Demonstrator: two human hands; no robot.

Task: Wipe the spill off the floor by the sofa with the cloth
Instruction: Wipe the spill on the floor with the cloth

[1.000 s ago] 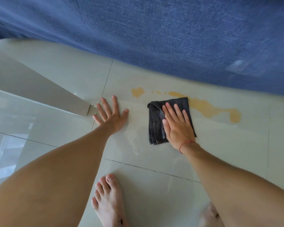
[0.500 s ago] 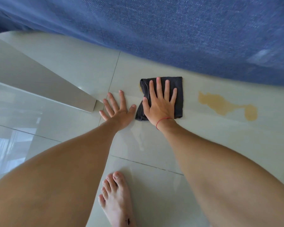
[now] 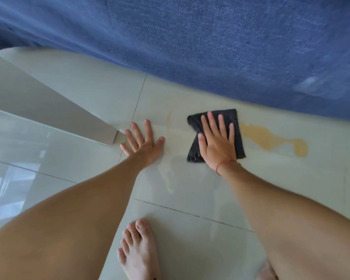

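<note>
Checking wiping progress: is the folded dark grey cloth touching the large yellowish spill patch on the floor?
Touching. The head view shows the dark grey cloth's right edge meeting the yellowish spill patch's left end, no bare tile between.

- One head-worn view looks steeply down and forward, close above the tiled floor (image 3: 89, 110).
- The blue sofa (image 3: 210, 47) fills the upper frame; forearms enter from the lower corners.

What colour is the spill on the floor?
Yellowish tan; the spill shows clearly in the head view, beside the cloth.
</note>
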